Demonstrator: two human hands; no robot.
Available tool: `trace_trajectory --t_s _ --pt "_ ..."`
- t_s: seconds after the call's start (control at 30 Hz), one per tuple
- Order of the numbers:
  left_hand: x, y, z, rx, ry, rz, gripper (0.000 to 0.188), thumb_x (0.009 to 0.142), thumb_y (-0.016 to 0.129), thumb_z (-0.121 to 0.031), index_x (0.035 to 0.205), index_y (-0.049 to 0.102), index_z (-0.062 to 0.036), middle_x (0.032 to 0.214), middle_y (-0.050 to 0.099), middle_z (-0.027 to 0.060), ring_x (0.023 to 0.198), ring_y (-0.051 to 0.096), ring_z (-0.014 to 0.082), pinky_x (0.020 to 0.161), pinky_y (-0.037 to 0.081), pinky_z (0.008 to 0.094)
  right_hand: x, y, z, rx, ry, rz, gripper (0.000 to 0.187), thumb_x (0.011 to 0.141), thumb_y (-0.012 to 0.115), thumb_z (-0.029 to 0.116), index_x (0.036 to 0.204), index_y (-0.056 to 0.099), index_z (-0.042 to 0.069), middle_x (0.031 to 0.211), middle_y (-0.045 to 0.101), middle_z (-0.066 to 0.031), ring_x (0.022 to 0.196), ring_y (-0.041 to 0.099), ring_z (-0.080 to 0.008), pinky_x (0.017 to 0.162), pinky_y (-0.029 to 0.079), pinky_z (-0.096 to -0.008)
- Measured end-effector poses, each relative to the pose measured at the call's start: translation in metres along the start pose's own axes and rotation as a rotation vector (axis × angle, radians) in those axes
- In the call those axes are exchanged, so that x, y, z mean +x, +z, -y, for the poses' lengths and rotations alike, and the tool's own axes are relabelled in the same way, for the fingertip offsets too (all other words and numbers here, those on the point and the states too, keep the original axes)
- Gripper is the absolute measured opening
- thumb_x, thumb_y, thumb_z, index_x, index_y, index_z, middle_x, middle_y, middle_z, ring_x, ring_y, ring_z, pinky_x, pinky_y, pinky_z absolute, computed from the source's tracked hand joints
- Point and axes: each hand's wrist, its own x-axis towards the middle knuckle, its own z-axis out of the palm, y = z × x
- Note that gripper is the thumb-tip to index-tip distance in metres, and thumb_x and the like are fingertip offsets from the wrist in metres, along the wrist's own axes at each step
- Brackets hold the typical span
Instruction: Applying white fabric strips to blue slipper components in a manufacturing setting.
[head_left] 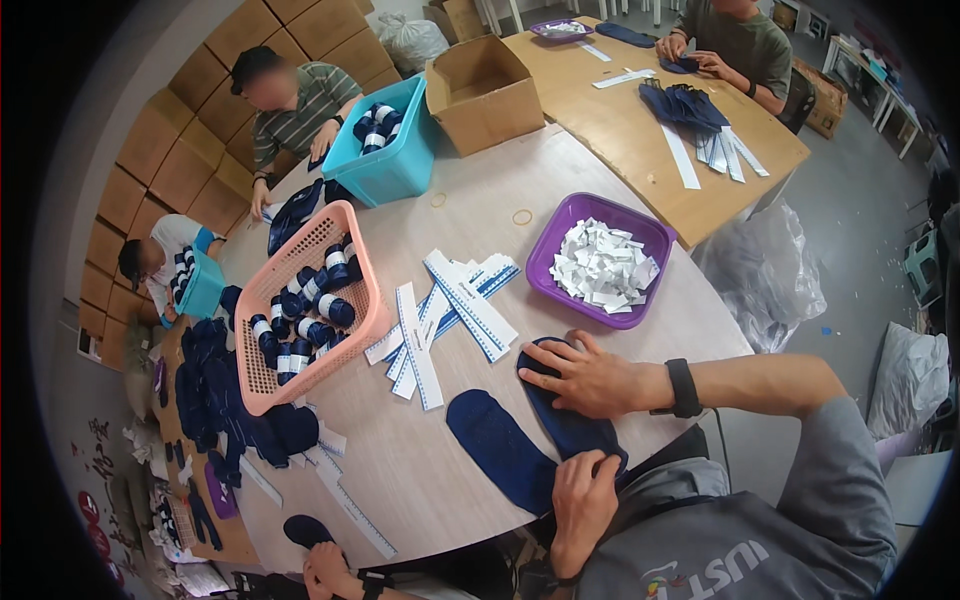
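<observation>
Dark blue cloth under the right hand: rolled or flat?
Flat: the dark blue cloth stretches from the right hand to the left hand.

Got the right hand (592,380) flat on a navy sock (572,422), left hand (584,503) at its near end, purple tub (543,264) sitting farther off.

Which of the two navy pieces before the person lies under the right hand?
The piece on the right: the right hand rests across its far part; the piece on the left is bare there.

Navy sock (580,428) flat on table (480,205)
</observation>
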Motion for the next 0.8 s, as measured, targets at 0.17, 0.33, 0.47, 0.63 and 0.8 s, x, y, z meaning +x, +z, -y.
trace_trajectory --t_s 0.17,0.33,0.47,0.63,0.8 --pt "-0.016 0.011 0.008 -0.016 0.17 -0.145 0.019 0.088 0.065 0.0 0.107 0.07 -0.0013 0.133 0.065 0.0178 0.127 0.061 0.0378 0.107 0.048 0.0469 -0.003 0.002 0.002 0.041 -0.018 -0.005 0.075 0.101 0.053 0.055 0.159 0.037 0.01 0.166 0.028 -0.0195 0.151 0.031 -0.0321 0.117 0.027 -0.0593" --pt "-0.022 0.014 -0.003 0.133 0.132 -0.088 0.027 0.094 0.061 -0.004 0.12 0.068 -0.0019 0.141 0.061 0.0198 0.131 0.058 0.0387 0.11 0.046 0.0485 -0.006 0.012 0.007 -0.098 0.022 -0.102 0.083 0.1 0.045 0.066 0.161 0.035 0.01 0.167 0.028 -0.0186 0.15 0.033 -0.0308 0.119 0.026 -0.0585" --pt "-0.025 0.007 -0.011 0.17 0.114 -0.078 0.032 0.097 0.064 -0.013 0.128 0.066 -0.0035 0.14 0.061 0.02 0.13 0.058 0.0391 0.11 0.046 0.0486 -0.006 0.014 0.007 -0.132 0.008 -0.137 0.084 0.1 0.044 0.068 0.161 0.035 0.011 0.166 0.03 -0.0194 0.149 0.036 -0.0307 0.119 0.025 -0.0578" --pt "-0.035 0.006 -0.008 0.06 0.069 -0.195 0.035 0.093 0.072 -0.019 0.124 0.069 -0.0026 0.133 0.065 0.0191 0.123 0.062 0.039 0.104 0.049 0.048 -0.006 0.01 0.008 -0.102 -0.008 -0.169 0.089 0.097 0.047 0.071 0.159 0.036 0.008 0.165 0.032 -0.0197 0.148 0.037 -0.0329 0.119 0.026 -0.0576" --pt "-0.045 -0.006 0.0 0.142 0.072 -0.413 0.041 0.09 0.076 -0.025 0.122 0.07 -0.0001 0.124 0.07 0.0179 0.116 0.066 0.0368 0.101 0.05 0.0469 -0.012 0.008 0.025 -0.058 -0.08 -0.1 0.096 0.094 0.047 0.075 0.159 0.036 0.006 0.164 0.033 -0.0198 0.149 0.036 -0.0344 0.118 0.029 -0.0556"
